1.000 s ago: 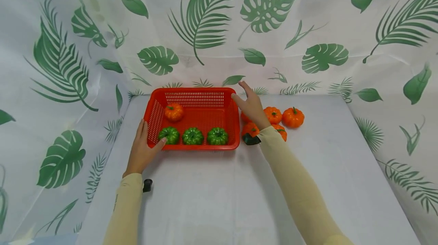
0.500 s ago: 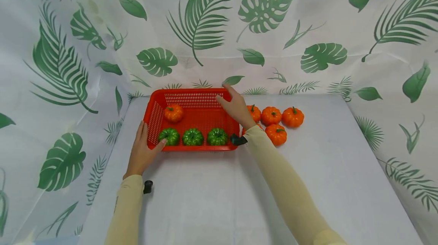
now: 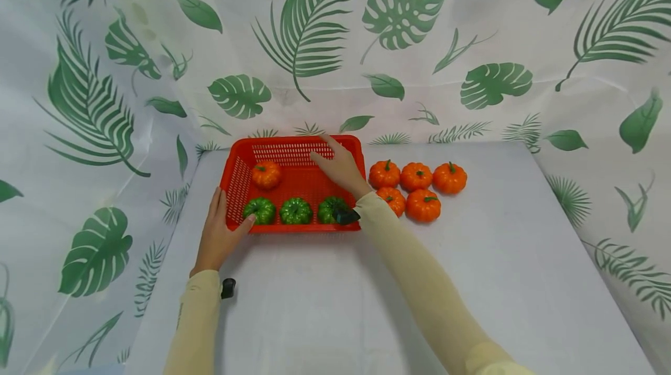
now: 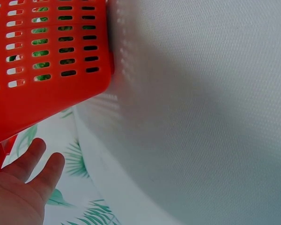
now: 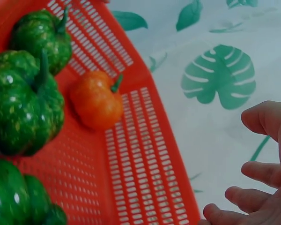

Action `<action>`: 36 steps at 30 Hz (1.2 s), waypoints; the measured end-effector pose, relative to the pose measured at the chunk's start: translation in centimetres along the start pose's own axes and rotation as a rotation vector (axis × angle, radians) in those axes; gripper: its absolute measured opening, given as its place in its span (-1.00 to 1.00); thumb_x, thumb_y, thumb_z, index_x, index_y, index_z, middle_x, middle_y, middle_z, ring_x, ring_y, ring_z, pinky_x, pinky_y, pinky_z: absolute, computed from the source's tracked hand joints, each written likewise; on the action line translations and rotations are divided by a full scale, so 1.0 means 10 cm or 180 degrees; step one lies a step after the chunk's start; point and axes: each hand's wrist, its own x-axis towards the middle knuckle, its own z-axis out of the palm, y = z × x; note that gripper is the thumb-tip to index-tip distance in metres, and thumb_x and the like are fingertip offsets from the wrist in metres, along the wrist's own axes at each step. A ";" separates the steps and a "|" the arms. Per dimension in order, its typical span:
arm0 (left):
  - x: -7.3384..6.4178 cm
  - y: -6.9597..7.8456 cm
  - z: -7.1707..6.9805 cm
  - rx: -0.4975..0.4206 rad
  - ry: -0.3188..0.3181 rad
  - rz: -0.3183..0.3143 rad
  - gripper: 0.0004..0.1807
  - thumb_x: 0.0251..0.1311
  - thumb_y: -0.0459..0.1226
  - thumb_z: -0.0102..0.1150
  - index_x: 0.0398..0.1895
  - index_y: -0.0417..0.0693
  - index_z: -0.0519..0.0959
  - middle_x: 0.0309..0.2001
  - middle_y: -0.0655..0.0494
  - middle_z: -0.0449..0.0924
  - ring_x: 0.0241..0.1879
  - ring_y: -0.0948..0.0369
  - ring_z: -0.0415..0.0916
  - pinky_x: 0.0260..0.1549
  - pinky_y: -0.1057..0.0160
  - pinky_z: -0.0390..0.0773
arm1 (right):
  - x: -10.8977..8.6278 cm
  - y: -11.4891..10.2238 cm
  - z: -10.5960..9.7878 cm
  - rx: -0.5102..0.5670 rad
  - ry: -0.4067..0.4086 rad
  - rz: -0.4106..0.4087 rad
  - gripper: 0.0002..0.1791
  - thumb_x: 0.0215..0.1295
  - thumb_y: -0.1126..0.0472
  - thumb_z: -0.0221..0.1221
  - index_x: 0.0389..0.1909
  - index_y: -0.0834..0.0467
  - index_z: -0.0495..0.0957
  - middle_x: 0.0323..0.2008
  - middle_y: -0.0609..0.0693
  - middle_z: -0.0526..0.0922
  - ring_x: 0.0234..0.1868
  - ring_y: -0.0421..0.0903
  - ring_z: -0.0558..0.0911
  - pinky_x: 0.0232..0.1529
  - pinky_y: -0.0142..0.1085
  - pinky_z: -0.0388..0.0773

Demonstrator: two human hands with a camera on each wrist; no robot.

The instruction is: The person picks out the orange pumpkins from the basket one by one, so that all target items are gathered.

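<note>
In the head view, a red plastic basket [image 3: 301,227] holds one orange mini pumpkin [image 3: 267,175] at the back left and a front row of three green mini pumpkins [image 3: 296,211]. My left hand [image 3: 219,238] rests at the basket's front left corner, thumb at the front rim and fingers along the left side. Those fingers look straight in the left wrist view. Over the basket's right part hovers my right hand [image 3: 343,168], fingers spread and holding nothing. Its wrist camera partly covers the rightmost green pumpkin.
Several orange mini pumpkins [image 3: 423,206] sit on the white table [image 3: 314,305] just right of the basket. Behind and on both sides hang white sheets [image 3: 335,101] with green leaf prints.
My right hand has moved left, from the basket's right edge to above its inside, uncovering the orange pumpkins on the table. The left hand and the basket have stayed in place.
</note>
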 end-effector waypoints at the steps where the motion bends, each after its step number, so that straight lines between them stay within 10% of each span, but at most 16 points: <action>1: 0.00 0.00 0.00 -0.0009 0.0004 0.0000 0.23 0.38 0.24 0.30 0.78 -0.11 -0.21 0.76 -0.02 -0.33 0.67 -0.24 -0.14 0.50 -0.38 0.09 | 0.01 -0.01 0.03 0.0004 -0.0016 0.0020 -0.22 0.57 -0.08 0.20 0.69 0.04 0.24 0.62 0.05 0.29 0.58 0.12 0.32 0.51 0.12 0.32; 36: -0.02 0.01 0.00 -0.0039 -0.0009 -0.0026 0.21 0.39 0.21 0.31 0.78 -0.11 -0.19 0.76 0.03 -0.34 0.67 -0.22 -0.15 0.50 -0.38 0.09 | 0.25 -0.06 0.79 0.0039 -0.0750 0.0167 -0.03 0.51 -0.05 0.31 0.73 0.17 0.05 0.66 0.18 0.18 0.61 0.16 0.25 0.55 0.15 0.23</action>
